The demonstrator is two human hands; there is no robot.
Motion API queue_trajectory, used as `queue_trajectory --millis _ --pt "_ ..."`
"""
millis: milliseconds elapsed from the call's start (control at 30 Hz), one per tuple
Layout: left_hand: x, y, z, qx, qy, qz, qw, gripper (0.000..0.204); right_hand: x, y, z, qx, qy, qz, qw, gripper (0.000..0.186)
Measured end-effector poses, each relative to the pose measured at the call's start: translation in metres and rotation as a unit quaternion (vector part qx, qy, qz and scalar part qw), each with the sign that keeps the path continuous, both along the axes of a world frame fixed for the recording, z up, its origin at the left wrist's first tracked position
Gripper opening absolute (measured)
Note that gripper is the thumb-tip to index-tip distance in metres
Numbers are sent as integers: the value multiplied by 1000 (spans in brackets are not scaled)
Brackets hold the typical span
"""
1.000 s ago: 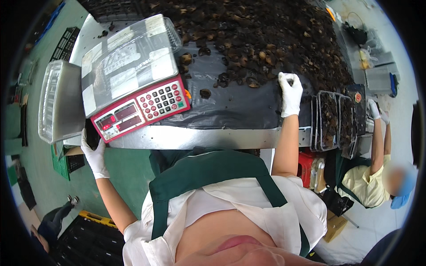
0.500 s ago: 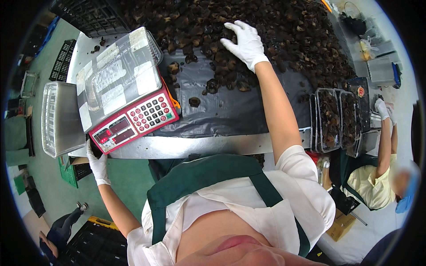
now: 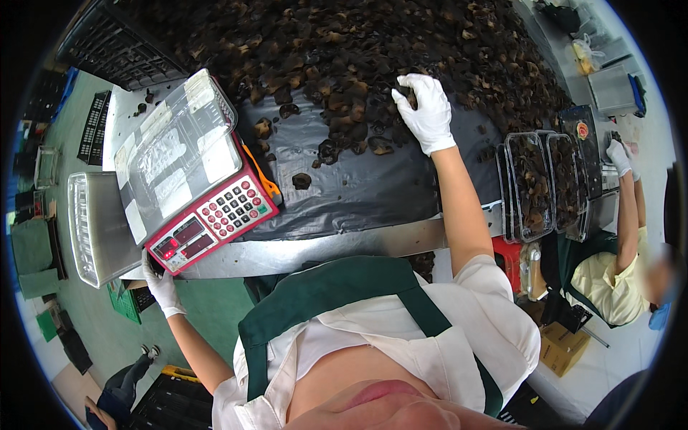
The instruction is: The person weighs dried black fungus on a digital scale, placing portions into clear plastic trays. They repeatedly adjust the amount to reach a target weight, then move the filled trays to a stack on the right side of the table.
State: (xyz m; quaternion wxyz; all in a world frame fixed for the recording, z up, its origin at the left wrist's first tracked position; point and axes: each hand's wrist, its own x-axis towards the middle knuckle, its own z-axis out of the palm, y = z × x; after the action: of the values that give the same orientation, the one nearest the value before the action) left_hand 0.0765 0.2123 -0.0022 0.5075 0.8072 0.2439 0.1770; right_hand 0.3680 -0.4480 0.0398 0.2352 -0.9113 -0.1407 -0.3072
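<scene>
A white-gloved right hand, my right hand (image 3: 426, 115), hovers over or rests on the near edge of a heap of dark brown wood ear mushrooms (image 3: 344, 50). Its fingers are bent and the thumb stands apart from them; I make out nothing held between. At the lower left corner of a red electronic scale (image 3: 221, 215), my left hand (image 3: 162, 283), also gloved, has its fingers and thumb about the corner. Part of those fingertips is hidden by the scale. A clear plastic lid or tray (image 3: 172, 143) lies on the weighing plate, and orange-handled scissors (image 3: 264, 178) lie beside it.
Nested clear trays (image 3: 89, 229) stand left of the scale. Filled trays of mushrooms (image 3: 529, 186) sit at the table's right. A black crate (image 3: 122, 46) is at the far left. Black sheeting (image 3: 344, 204) covers the metal-edged table. A gloved co-worker (image 3: 613, 279) works at right.
My right hand has drawn back toward me and to the right, its spread fingers now curled. My left hand stays at the scale's corner. The whole view has shifted and turned slightly.
</scene>
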Motion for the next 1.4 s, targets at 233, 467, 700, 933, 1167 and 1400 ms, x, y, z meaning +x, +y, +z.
queue_trajectory --millis 233,467,700,933,1167,1400 --pt "-1 -37 12 39 -91 63 993 72 67 45 33 -94 116 39 988 67" --pt "2 -131 69 357 -96 111 922 59 44 50 31 -154 200 120 960 24" --pt "17 -243 57 378 -224 -112 891 53 -45 4 3 -26 -8 40 999 21" --pt "48 -304 27 346 -291 -286 845 49 -45 -4 5 10 21 -5 1000 36" --pt "50 -306 21 350 -281 -285 847 53 59 17 13 -63 137 -31 988 73" --pt "49 -306 18 352 -270 -258 858 53 64 35 20 -123 272 123 947 33"
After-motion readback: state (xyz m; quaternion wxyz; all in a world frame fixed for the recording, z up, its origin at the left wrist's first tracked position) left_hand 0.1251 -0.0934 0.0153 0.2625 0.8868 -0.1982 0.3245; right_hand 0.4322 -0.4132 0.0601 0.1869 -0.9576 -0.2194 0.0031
